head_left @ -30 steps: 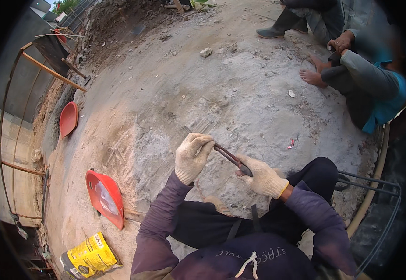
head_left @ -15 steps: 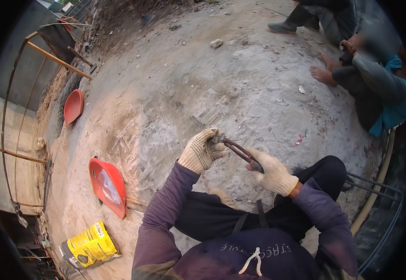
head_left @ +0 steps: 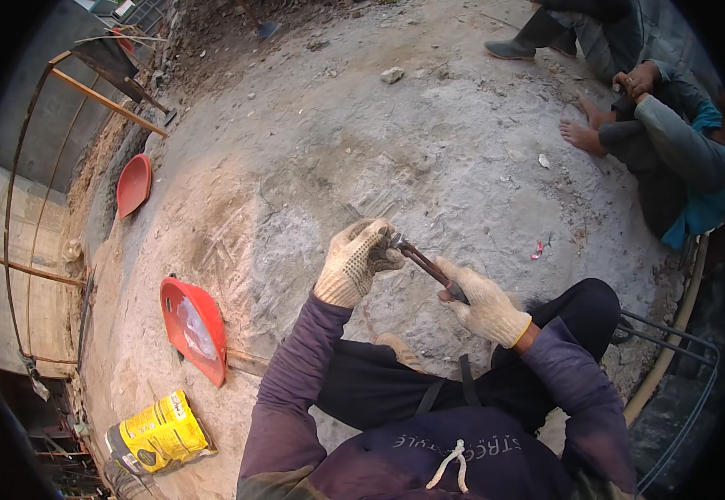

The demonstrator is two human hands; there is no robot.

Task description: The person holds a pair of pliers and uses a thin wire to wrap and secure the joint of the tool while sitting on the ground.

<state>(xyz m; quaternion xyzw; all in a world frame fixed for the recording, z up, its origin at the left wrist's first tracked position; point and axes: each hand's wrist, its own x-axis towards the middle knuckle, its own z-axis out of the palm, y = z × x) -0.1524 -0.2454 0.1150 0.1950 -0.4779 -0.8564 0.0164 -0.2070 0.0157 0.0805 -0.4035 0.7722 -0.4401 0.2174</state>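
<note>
- Head view, the hands: the left hand point(head_left: 357, 263), in a cream dotted glove, is raised in front of the body at the head end of a brown, long-handled pincer-like tool point(head_left: 426, 263). Its fingers are bent inward there — whether they pinch the metal, I cannot tell.
- The right hand point(head_left: 486, 305), in a matching glove, is closed round the other end of the tool, with the thumb laid along the handles; its remaining fingers are partly hidden.
- The tool itself slants between the two hands, above the rough grey ground point(head_left: 462, 179) and clear of it.
- Below the hands are the wearer's bent legs in dark trousers point(head_left: 358, 387).
- To the left, a red scoop-shaped pan point(head_left: 215, 367) holds something whitish; a yellow bag point(head_left: 162, 433) lies near it, and a second red pan point(head_left: 134, 185) rests farther off.
- At upper right sit a barefoot person in a teal top point(head_left: 712, 196) and, just beyond, someone wearing dark boots point(head_left: 536, 37).
</note>
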